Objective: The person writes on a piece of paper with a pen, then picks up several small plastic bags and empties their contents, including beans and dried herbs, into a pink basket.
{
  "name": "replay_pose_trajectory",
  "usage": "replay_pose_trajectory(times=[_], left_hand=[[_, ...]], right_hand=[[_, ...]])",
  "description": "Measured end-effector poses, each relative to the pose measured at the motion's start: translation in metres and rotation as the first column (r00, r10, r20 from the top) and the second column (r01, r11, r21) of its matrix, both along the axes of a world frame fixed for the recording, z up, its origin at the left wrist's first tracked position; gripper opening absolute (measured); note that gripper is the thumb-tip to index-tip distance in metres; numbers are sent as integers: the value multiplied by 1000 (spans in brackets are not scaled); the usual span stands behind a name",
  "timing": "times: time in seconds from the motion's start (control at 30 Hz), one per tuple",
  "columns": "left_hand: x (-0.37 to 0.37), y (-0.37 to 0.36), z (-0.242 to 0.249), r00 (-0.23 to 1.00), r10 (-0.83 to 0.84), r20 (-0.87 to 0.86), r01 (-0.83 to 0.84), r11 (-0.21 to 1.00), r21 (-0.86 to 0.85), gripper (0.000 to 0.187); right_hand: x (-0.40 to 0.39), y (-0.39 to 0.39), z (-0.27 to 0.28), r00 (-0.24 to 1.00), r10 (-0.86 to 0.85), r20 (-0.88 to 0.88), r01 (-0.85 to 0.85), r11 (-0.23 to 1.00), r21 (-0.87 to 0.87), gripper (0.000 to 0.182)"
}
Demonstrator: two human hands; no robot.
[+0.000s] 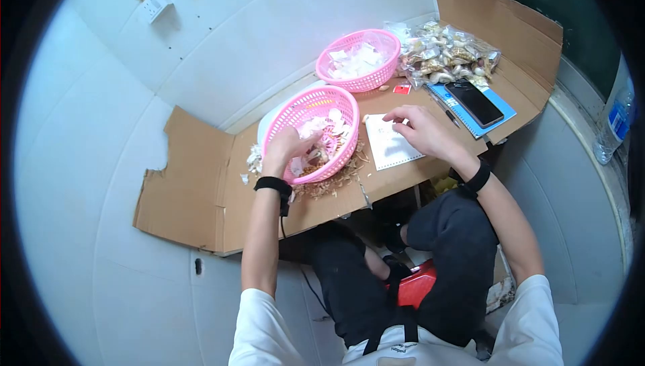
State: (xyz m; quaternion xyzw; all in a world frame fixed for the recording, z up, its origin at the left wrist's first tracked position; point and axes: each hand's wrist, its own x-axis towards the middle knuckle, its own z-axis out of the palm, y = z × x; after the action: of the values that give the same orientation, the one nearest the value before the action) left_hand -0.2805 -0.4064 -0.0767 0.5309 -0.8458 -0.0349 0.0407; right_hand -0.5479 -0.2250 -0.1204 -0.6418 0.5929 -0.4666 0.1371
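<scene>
My left hand (287, 144) reaches over the rim into the nearer pink plastic basket (349, 104). Its fingers point right, stretched out among whitish, papery pieces (316, 126) and brown bits; the fingertips are partly lost among them. Over a white spiral-edged notebook page (396, 154) hovers my right hand (416, 129), its fingers loosely bent and apart from the thumb. I see nothing held in it. Faint marks show on the page near those fingers. Both wrists wear black bands.
Behind stands a second pink basket (376, 82) with white plastic bags (356, 60). Clear bags of garlic-like pieces (450, 54) lie beside it. A phone (475, 103) rests on a blue notebook (507, 109), a pen (452, 119) nearby. Brown scraps (329, 186) litter the cardboard (269, 211).
</scene>
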Motion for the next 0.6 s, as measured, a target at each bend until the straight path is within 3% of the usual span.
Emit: replay_pose_trajectory(times=[0.03, 0.1, 0.17, 0.23, 0.3, 0.37, 0.43, 0.5, 0.57, 0.6], left_hand=[[0, 2, 0, 1000, 6, 10, -6, 1000, -9, 80], [-4, 7, -1, 995, 44, -85, -29, 986, 167, 81], [-4, 0, -6, 994, 28, -107, -16, 993, 113, 73], [1, -5, -11, 965, -35, -259, 94, 971, 218, 61], [9, -10, -20, 941, -64, -331, 127, 977, 172, 52], [13, -1, -17, 778, -157, -608, 263, 961, 89, 53], [19, 22, -4, 832, -126, -540, 196, 978, 74, 48], [17, 67, 4, 399, -226, -889, 392, 918, -57, 37], [23, 104, 19, 442, -254, -860, 365, 927, -86, 30], [26, 119, 21, 524, -382, -761, 359, 910, -210, 30]], right_hand=[[2, 0, -1, 1000, 6, 10, -6, 1000, -9, 24], [2, 0, 1, 998, 57, 22, -55, 994, -90, 23], [5, 5, 13, 996, 70, 56, -65, 993, -94, 20], [10, 8, 24, 992, 89, 91, -82, 993, -81, 19], [16, 11, 31, 966, 122, 226, -103, 990, -94, 15], [25, 15, 42, 954, 134, 268, -110, 989, -102, 14], [35, 20, 51, 939, 138, 314, -109, 988, -107, 15], [46, 21, 60, 912, 158, 378, -110, 983, -144, 15], [56, 20, 67, 905, 179, 386, -139, 982, -129, 15], [62, 19, 70, 870, 245, 428, -190, 968, -166, 15]])
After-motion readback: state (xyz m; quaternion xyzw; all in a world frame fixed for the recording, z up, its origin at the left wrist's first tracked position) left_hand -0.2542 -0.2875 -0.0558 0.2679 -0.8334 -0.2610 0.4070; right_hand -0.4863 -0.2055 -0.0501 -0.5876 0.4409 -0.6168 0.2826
